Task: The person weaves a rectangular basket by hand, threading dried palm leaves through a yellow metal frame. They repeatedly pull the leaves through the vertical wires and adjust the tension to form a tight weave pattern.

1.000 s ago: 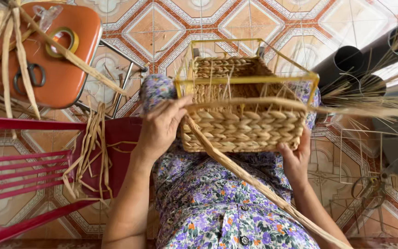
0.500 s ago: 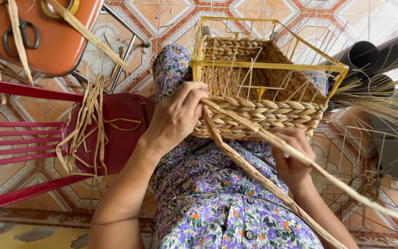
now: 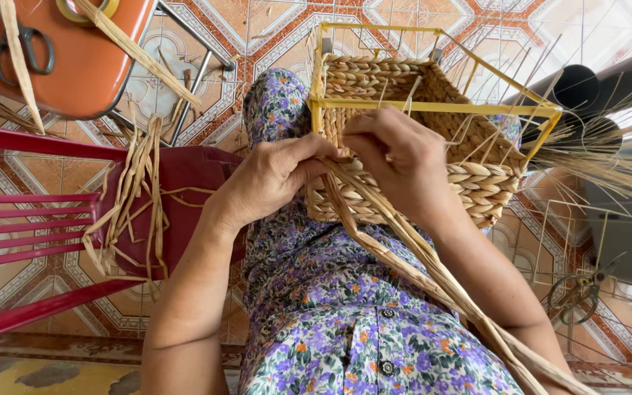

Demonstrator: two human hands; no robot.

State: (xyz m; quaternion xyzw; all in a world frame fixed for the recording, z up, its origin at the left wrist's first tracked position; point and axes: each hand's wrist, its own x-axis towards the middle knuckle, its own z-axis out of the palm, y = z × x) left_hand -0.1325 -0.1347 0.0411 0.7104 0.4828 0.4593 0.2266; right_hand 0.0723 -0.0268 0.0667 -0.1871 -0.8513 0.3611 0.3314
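Here, one left hand (image 3: 276, 179), one right hand (image 3: 396, 157), one woven basket (image 3: 411, 139).

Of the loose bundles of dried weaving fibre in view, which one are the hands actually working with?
The long strand running from the woven basket across the lap, pinched by the left hand and right hand. The bundle draped over the red chair lies untouched.

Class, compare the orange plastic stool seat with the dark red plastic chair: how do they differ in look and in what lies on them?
The orange plastic stool seat is one smooth rounded slab; the dark red plastic chair has a slatted part. The stool seat carries scissors and a tape roll; the chair carries only dried straw strips. Both are plastic and draped with straw.
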